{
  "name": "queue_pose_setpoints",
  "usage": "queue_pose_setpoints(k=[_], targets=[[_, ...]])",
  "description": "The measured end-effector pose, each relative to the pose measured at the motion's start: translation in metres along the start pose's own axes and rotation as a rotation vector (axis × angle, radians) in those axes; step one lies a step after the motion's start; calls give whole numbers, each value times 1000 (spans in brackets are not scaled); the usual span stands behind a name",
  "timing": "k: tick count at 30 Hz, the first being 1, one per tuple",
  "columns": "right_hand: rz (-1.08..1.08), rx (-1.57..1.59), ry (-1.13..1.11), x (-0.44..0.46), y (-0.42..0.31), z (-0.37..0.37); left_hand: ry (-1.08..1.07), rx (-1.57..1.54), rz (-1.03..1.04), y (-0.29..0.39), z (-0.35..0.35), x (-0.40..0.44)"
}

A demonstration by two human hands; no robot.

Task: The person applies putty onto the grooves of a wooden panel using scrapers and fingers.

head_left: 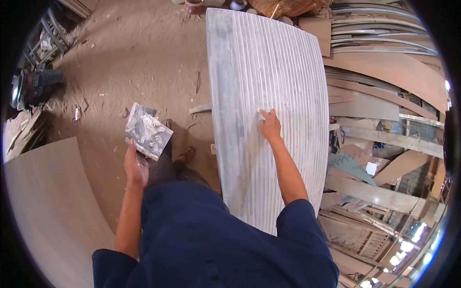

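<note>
My left hand (136,165) is closed on the near edge of a flat square board (165,140). Thick white putty (150,128) lies smeared over the board's top. My right hand (270,126) is at a large ribbed panel (293,77), coated whitish grey. Its index finger stretches out with the tip on or just above the ridges, and a white dab shows at that fingertip. The thumb stands apart, while the other fingers are partly hidden. A smooth grey band (222,72) runs along the panel's left side.
Stacked boards and curved strips (379,29) crowd the right side. A smooth curved sheet (48,192) stands at lower left. Cans (193,6) sit beyond the panel's far end. A dark machine-like object (41,86) rests at left on the dirt floor (144,57).
</note>
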State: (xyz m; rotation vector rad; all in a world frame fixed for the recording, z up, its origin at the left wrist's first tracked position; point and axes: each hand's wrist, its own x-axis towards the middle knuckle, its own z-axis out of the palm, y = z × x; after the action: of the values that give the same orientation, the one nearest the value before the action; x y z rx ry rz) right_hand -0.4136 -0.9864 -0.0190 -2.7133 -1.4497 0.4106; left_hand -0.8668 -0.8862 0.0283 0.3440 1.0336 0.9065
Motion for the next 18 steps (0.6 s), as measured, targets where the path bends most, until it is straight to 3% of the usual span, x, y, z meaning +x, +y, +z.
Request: queue_pose_setpoints(k=[18], targets=[[44,-14,-8,-40,-5,16,-68,39,-61,5,-3,0]])
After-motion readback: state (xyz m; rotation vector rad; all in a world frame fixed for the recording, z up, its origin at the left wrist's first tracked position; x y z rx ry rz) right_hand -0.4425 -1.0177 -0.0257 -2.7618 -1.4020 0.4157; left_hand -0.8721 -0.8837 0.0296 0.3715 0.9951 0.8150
